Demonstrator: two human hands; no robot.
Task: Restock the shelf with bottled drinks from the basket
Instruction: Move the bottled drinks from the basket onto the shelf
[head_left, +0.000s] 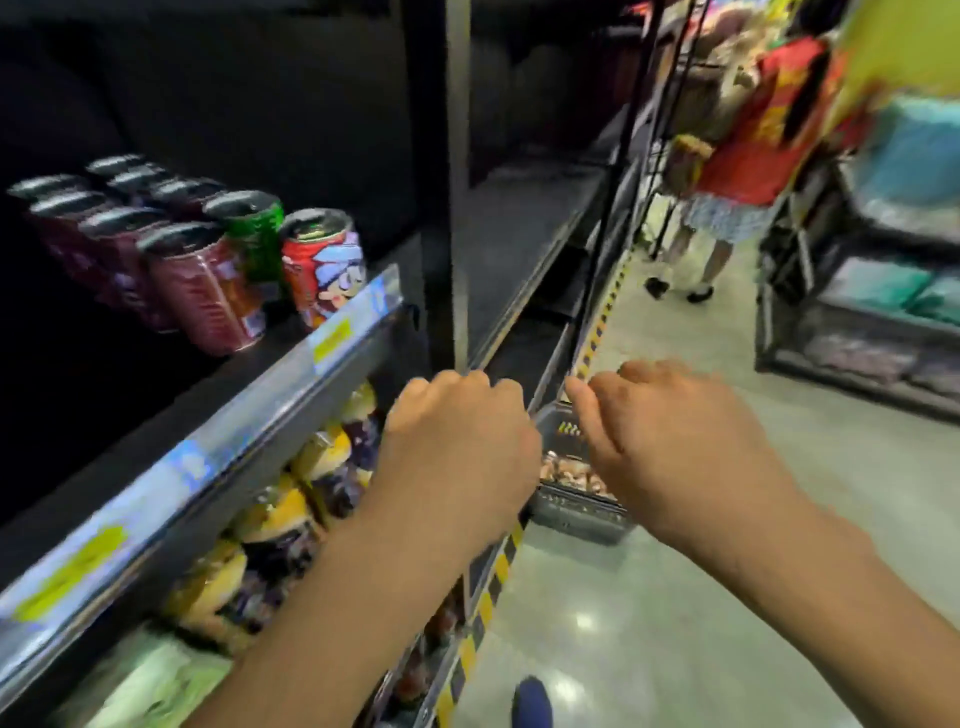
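Store aisle: both hands, left (457, 436) and right (670, 441), hover loosely curled, empty, above the basket (576, 506).

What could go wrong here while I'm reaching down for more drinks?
The basket sits on the floor in the aisle, mostly hidden behind both hands, so you could kick it. The red can stands at the shelf's front edge, where a rising left hand might knock it. Another shopper stands further down the aisle.
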